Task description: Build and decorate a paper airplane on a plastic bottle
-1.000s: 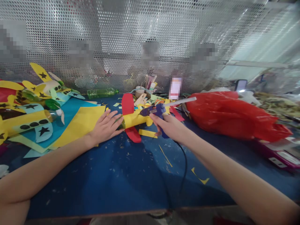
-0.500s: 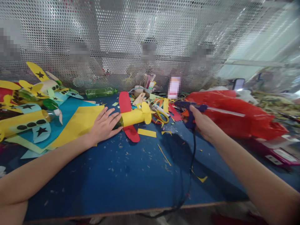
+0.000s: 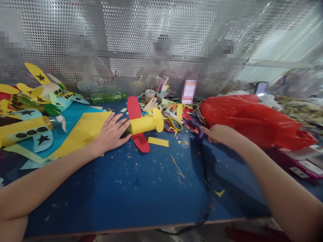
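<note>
A toy plane (image 3: 143,124) made from a bottle wrapped in yellow paper lies on the blue table, with red wings and yellow tail pieces. My left hand (image 3: 111,132) is over its dark green bottle end, fingers spread across it and thumb on the near side, holding it down. To the right, my right hand (image 3: 217,134) has its fingers closed at the handle of a dark blue glue gun (image 3: 192,125), low at the table. The gun is blurred and its nozzle is hard to make out. Yellow-handled scissors (image 3: 176,125) lie between plane and gun.
Finished bottle planes (image 3: 30,129) and yellow paper (image 3: 83,131) sit at left. A green bottle (image 3: 108,97) lies behind. A red plastic bag (image 3: 252,117) fills the right. The gun's black cord (image 3: 205,174) hangs over the front edge. A phone (image 3: 189,91) leans against the perforated back sheet.
My right hand has lowered the glue gun to the table beside the paper scraps, and the hand has turned. My left hand and the toy plane stay in nearly the same place.
</note>
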The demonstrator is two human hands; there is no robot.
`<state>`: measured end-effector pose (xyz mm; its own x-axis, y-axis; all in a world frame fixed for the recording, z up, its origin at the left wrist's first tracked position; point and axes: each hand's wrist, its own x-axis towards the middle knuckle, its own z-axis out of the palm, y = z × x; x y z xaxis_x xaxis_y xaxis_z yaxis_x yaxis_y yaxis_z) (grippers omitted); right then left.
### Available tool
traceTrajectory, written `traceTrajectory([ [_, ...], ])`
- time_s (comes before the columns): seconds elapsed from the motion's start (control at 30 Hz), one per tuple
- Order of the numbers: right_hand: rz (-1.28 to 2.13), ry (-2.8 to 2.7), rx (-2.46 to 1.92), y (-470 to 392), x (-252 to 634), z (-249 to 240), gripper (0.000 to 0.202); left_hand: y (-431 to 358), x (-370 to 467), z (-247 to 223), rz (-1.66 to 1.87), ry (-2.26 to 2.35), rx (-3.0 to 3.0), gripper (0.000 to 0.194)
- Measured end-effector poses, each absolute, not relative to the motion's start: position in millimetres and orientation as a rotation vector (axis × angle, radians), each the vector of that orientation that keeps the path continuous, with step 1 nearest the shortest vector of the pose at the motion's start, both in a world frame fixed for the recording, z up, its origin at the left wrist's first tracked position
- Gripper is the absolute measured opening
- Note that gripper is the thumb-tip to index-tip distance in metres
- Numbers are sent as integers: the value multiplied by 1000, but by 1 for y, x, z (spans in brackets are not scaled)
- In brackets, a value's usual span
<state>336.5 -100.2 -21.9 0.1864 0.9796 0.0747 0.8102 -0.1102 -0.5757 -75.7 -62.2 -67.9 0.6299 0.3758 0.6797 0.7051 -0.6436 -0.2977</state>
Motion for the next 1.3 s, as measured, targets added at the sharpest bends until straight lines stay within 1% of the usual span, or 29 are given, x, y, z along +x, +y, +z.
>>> traceTrajectory([
  [0.03,322,-1852,-2008,-101,322,-18,54,-62,-75,-68,-789,-854,-2309,44],
  [0.07,274,-1969,-2013,-102,305,-15,43,-62,-75,-68,-797,-864,-2319,44],
  [0.1,281,-2063,-1893,-102,287,-14,24,-62,-75,-68,-805,-869,-2327,44],
  [0.13,352,-2156,-1785,-103,270,-15,11,-62,-76,-68,-812,-866,-2333,44],
  [0.17,424,-2226,-1706,-102,255,-18,12,-62,-76,-68,-812,-860,-2337,45],
  [0.23,426,-2310,-1630,-101,233,-27,19,-62,-77,-68,-804,-844,-2337,45],
  [0.33,356,-2356,-1644,-99,220,-39,13,-63,-78,-68,-792,-824,-2321,45],
  [0.47,390,-2403,-1626,-99,219,-43,10,-63,-78,-68,-762,-792,-2282,44],
  [0.57,374,-2387,-1638,-98,217,-40,17,-63,-78,-68,-753,-779,-2252,42],
  [0.63,427,-2372,-1672,-97,215,-37,20,-63,-78,-68,-746,-766,-2235,41],
  [0.73,531,-2389,-1684,-95,213,-34,14,-63,-78,-68,-734,-762,-2221,40],
  [0.87,419,-2470,-1631,-95,213,-34,8,-63,-79,-68,-718,-780,-2228,39],
  [0.93,384,-2464,-1638,-94,212,-36,11,-62,-79,-69,-727,-781,-2237,40],
  [1.07,499,-2430,-1747,-92,210,-38,19,-61,-79,-71,-771,-773,-2265,42],
  [1.13,549,-2446,-1779,-90,210,-32,20,-61,-79,-71,-780,-771,-2277,42],
  [1.23,580,-2510,-1683,-88,214,-9,11,-61,-79,-70,-785,-775,-2279,42],
  [1.3,630,-2493,-1527,-86,218,13,16,-61,-79,-70,-799,-776,-2286,42],
])
